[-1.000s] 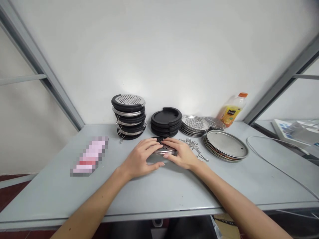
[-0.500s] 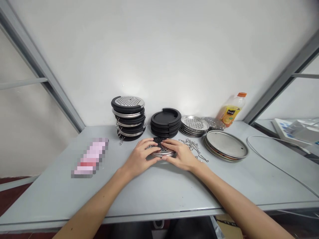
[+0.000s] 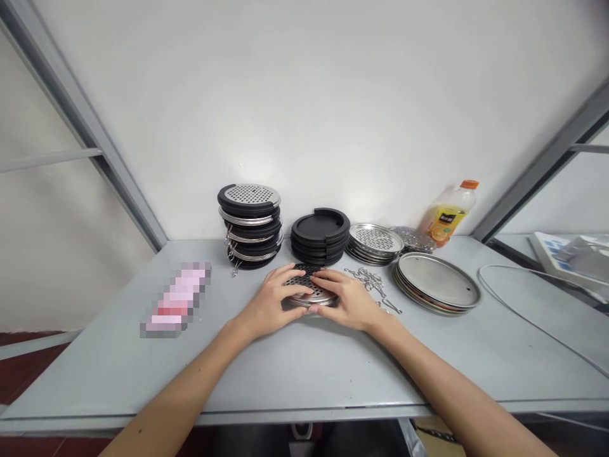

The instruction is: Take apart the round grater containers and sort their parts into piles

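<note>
Low on the table in front of me lies a round perforated metal disc (image 3: 318, 294), with a black section showing at its far side. My left hand (image 3: 273, 299) curves around its left edge, fingers on top and thumb at the near rim. From the right, my right hand (image 3: 351, 299) grips it the same way, and the two thumbs nearly meet. Fingers cover much of the disc. Just behind it stands a stack of black ring-edged holders (image 3: 320, 232). Small metal clips (image 3: 368, 279) lie loose beside my right hand.
A tall stack of black and silver perforated discs (image 3: 251, 195) stands at back left. Perforated metal discs (image 3: 375, 238), plain metal lids (image 3: 438, 279) and an orange drink bottle (image 3: 447, 216) are on the right. A blurred-out pink item (image 3: 178, 298) lies left; a white cable (image 3: 528, 315) crosses the right side.
The whole view has shifted slightly, so things appear a little farther right. Both hands stay on the disc, with only slight finger movement.
</note>
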### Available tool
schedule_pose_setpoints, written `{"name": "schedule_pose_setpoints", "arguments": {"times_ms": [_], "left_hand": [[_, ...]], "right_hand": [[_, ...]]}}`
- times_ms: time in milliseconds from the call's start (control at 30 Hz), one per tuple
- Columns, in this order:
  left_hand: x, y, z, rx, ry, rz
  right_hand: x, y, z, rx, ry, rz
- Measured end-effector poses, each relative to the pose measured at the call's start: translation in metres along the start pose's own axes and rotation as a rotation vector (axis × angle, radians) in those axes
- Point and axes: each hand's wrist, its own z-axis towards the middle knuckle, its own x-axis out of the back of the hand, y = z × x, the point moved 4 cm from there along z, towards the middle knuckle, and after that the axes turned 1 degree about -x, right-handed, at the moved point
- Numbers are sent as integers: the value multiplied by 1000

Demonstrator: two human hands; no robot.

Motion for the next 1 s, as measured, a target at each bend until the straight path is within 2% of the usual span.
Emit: {"name": "schedule_pose_setpoints", "arguments": {"times_ms": [167,300,567,767,1000], "left_hand": [[2,-3,1,4,-1,-77],[7,-3,1,66,52,-94],[10,-1,3,43,141,33],[6,3,3,-24,105,113],[2,0,2,54,98,113]], "right_hand": [[7,10,1,2,-61,42],[17,20,0,13,-80,125],[14,15,-1,54,-16,136],[12,12,-1,52,62,157],[13,9,-1,72,82,141]]}}
